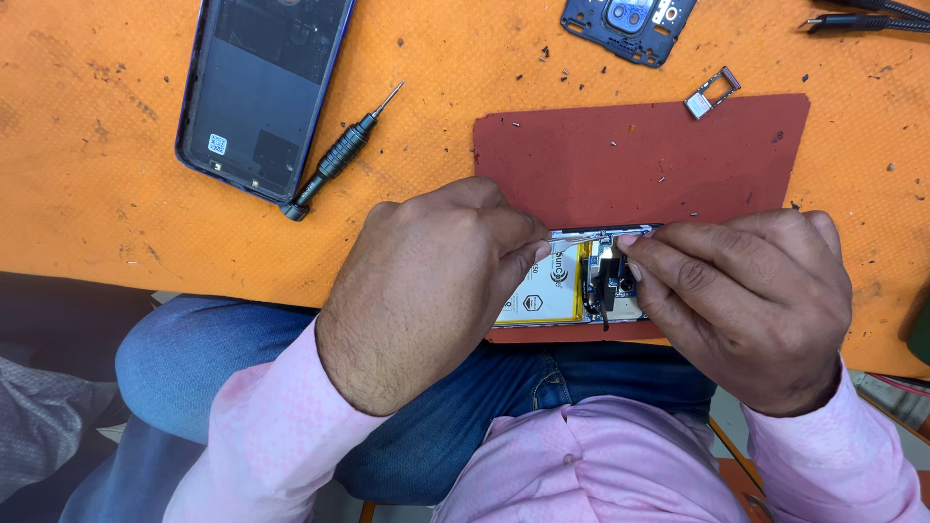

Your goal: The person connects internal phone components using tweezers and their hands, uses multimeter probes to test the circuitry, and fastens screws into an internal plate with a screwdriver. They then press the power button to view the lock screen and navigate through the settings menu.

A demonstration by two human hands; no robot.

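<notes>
Both hands, left hand [426, 291] and right hand [751, 300], cover opened phone [572, 286] beside screwdriver [334, 160]

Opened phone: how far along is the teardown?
Done: back cover off, camera frame and SIM tray removed. In hand: left hand and right hand work on the opened phone. Left: battery still seated; screwdriver lies unused.

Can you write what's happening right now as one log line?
left hand: steadies opened phone | right hand: fingertips on phone's top parts | phone on red mat | screwdriver lying untouched
</notes>
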